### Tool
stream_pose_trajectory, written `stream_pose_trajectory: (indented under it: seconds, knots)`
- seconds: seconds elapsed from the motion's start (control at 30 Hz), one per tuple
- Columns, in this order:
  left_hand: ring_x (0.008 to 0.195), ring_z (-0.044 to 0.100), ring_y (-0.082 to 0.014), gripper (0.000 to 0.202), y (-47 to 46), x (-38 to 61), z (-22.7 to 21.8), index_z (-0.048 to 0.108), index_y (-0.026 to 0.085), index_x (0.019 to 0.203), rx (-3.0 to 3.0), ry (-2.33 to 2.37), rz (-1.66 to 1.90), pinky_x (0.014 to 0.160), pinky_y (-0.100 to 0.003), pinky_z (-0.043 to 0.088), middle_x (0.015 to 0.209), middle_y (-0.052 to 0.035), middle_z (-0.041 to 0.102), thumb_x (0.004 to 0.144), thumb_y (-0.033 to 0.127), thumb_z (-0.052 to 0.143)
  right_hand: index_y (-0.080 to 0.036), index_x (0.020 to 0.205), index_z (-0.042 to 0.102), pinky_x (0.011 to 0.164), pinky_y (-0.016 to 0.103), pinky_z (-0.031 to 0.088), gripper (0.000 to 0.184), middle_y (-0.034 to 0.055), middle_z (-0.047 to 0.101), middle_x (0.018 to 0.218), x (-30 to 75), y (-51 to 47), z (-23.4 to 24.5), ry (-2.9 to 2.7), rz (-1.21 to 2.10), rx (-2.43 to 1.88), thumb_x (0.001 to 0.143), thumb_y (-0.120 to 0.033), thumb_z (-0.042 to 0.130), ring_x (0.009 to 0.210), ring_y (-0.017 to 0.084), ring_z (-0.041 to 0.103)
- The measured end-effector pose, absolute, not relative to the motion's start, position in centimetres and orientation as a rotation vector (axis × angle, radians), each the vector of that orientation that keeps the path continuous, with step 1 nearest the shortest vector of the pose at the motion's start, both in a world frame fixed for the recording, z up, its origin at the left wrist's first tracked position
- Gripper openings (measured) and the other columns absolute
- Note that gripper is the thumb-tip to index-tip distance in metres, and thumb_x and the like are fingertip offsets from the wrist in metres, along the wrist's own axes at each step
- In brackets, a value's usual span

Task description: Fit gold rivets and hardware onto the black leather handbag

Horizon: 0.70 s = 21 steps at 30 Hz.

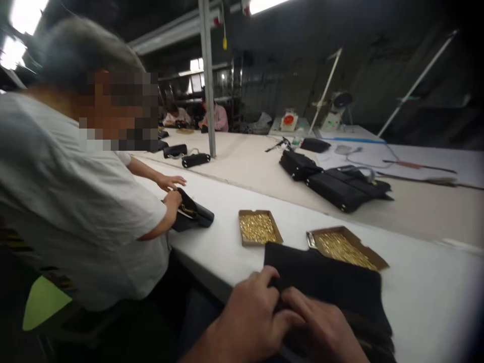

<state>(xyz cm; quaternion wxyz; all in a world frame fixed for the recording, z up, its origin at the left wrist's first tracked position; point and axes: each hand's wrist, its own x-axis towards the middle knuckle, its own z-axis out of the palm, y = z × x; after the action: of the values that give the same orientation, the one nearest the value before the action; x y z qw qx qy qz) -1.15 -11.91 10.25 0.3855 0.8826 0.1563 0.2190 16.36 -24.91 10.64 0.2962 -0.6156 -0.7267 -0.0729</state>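
A flat black bag piece [333, 287] lies on the white table [427, 297] in front of me. My left hand [249, 317] rests on its near edge with fingers curled and pinched on the black material. My right hand [321, 327] lies beside it, fingers pressed together on the same edge. Just beyond the piece stand two shallow cardboard trays of small gold fittings, one on the left [259, 227] and one on the right [346, 248].
A person in a white shirt [75, 201] sits close on my left, both hands on a black bag [192, 214]. More black bags [346, 187] lie on the beige table behind. A metal post [207, 75] rises there. Other people work far back.
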Motion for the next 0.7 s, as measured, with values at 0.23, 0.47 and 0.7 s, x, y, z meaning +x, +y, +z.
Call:
stream_pose_trajectory:
  seconds: [0.23,0.47,0.7]
  knots:
    - [0.169,0.041,-0.0345,0.034,-13.8,-2.8,9.9,0.068,0.030,0.140,2.157,0.562,0.451,0.136,-0.050,0.046,0.192,-0.0059,0.011,0.106,0.033,0.072,-0.022,0.123,0.059,0.067,0.027,0.044,0.015,-0.0027,0.065,0.091,16.9,-25.3,10.2,-1.944,-0.076,-1.708,0.115,-0.011,0.054,0.072,0.012,0.062]
    - [0.117,0.075,-0.0380,0.037,-14.0,-1.9,12.6,0.065,0.023,0.140,2.315,0.614,0.227,0.104,-0.060,0.068,0.153,-0.0173,0.058,0.104,0.018,0.062,-0.020,0.149,0.060,0.077,0.025,0.056,0.030,0.0042,0.079,0.124,17.5,-25.6,9.9,-1.917,-0.239,-1.719,0.119,-0.019,0.059,0.090,0.013,0.079]
    - [0.092,0.069,-0.0271,0.015,-15.1,-0.3,10.8,0.063,0.025,0.110,2.322,0.720,0.354,0.082,-0.044,0.062,0.121,-0.0076,0.059,0.102,0.013,0.057,-0.020,0.135,0.061,0.072,0.025,0.056,0.018,0.0053,0.069,0.123,16.8,-26.4,10.6,-1.738,-0.108,-1.832,0.120,-0.029,0.064,0.092,0.013,0.074]
